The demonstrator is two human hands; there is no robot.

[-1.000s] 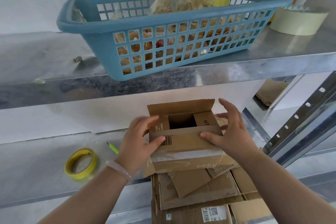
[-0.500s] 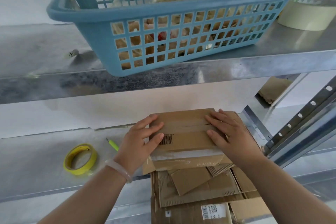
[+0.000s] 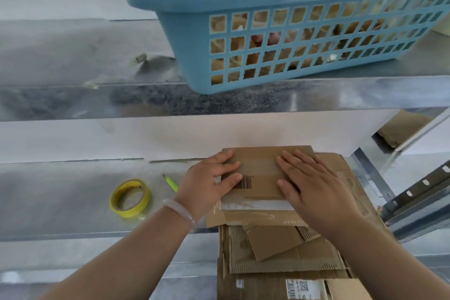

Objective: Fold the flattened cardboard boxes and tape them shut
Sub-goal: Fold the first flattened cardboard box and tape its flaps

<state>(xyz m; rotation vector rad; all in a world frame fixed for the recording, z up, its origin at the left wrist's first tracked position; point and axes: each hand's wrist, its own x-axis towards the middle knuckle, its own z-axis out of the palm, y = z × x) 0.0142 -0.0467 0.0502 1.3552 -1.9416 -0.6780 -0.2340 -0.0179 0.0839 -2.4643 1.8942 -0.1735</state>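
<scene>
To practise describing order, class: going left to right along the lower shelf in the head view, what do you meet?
In order: yellow tape roll → green pen → left hand → right hand → perforated metal upright.

Brown cardboard box (image 3: 263,165), black barcode (image 3: 244,182); yellow tape roll (image 3: 129,197); blue basket (image 3: 185,39).

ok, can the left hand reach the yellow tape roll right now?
Probably yes: the tape roll lies on the shelf beside the left hand, only a green pen between; that hand presses the box.
</scene>
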